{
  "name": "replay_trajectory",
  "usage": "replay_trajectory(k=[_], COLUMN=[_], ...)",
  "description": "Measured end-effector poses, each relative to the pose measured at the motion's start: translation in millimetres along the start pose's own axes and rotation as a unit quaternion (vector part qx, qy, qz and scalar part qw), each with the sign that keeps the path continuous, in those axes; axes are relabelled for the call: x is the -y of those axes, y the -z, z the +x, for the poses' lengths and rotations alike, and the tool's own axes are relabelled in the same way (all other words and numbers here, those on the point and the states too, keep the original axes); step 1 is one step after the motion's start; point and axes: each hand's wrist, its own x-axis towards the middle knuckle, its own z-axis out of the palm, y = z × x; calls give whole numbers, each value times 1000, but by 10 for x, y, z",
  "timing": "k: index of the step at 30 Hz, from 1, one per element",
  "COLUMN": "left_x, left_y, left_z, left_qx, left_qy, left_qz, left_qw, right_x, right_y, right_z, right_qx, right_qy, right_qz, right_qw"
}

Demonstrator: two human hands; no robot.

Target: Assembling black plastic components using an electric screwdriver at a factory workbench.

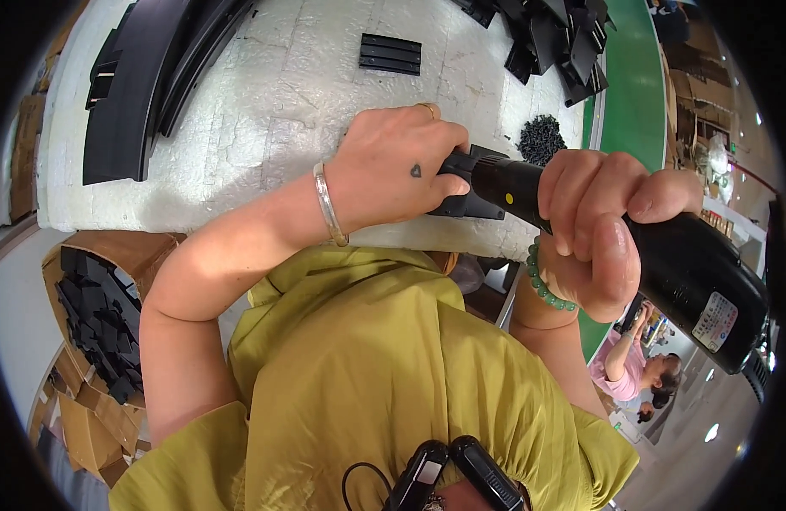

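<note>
My right hand (593, 217), with a green bead bracelet at its wrist, is wrapped round a black electric screwdriver (695, 277). The tool slants with its tip end toward my left hand, and the tip itself is hidden. My left hand (393, 166) is closed on a black plastic part (487, 205) at the near side of the table, its thumb and fingers close to the tool's nose. Much of that part is covered by the hand and the screwdriver.
A pale, wrapped tabletop (282, 94) carries long black panels (142, 94) at left, a ribbed black piece (390, 54), a heap of small black screws (542, 139) and piled black parts (559, 43). A cardboard box (146, 251) of black pieces stands at left. Another person (623, 366) is at right.
</note>
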Motion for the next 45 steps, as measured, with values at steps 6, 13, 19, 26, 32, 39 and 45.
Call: replay_trajectory(k=[6, 13, 19, 26, 32, 39, 45], left_x=[-8, -99, -125, -152, -278, -310, -377], left_y=[-51, 108, 191, 132, 98, -142, -152], left_z=[50, 46, 81, 205, 421, 615, 548], left_qx=[-16, 65, 75, 27, -54, -48, -75], left_qy=[-21, 32, 74, 19, -151, -233, -237], left_qz=[8, 42, 50, 110, 175, 105, 21], left_qw=[1000, 996, 993, 993, 972, 966, 968], right_x=[17, 224, -150, -293, -7, 330, 463], right_y=[-12, 544, 722, 795, 746, 686, 648], right_z=[-12, -37, -162, -183, -228, -314, -351], right_qx=[-31, -156, -313, -346, -307, -201, -150], right_qy=[15, 92, 89, 84, 127, 164, 160], right_qz=[11, 65, -10, 15, 57, 94, 99], right_qw=[999, 981, 946, 934, 941, 961, 971])
